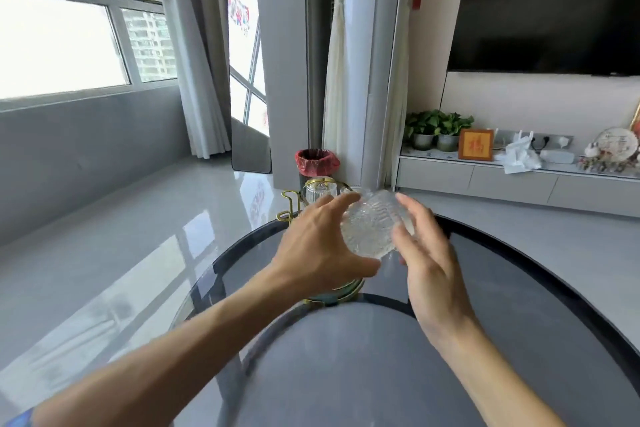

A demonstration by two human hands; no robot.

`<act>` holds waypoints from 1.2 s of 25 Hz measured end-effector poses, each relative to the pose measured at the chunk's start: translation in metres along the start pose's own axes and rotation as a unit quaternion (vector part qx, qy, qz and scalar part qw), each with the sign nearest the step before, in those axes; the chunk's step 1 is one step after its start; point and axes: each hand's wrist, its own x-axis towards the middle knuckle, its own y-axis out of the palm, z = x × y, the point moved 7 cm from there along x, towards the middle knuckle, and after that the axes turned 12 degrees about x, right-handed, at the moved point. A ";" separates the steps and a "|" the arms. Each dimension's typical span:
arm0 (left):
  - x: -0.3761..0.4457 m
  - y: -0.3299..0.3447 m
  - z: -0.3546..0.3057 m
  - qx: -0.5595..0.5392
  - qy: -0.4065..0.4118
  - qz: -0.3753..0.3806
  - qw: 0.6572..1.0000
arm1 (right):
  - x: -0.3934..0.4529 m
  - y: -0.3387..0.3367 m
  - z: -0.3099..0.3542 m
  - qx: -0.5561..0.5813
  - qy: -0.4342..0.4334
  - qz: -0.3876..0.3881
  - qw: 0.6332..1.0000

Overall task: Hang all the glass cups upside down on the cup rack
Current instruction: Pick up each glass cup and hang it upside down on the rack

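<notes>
The rack [289, 206] shows its gold hook at the far edge of the table [519, 274], with one cup [320, 191] already on it. The left hand [311, 250] holds a textured glass [372, 227] in spread fingers, above the table. The right hand [427, 253] is open, touching its side. I think it is best to turn the mouth fully down, then lower slowly over a free peg.

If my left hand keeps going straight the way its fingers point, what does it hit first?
Probably the clear cup hanging on the gold cup rack just past the left hand, which already grips the textured glass cup. Depth is hard to judge.
</notes>
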 end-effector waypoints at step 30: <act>0.092 0.077 0.228 -0.090 -0.167 0.041 0.981 | 0.144 0.090 -0.050 -0.434 -0.035 0.149 0.888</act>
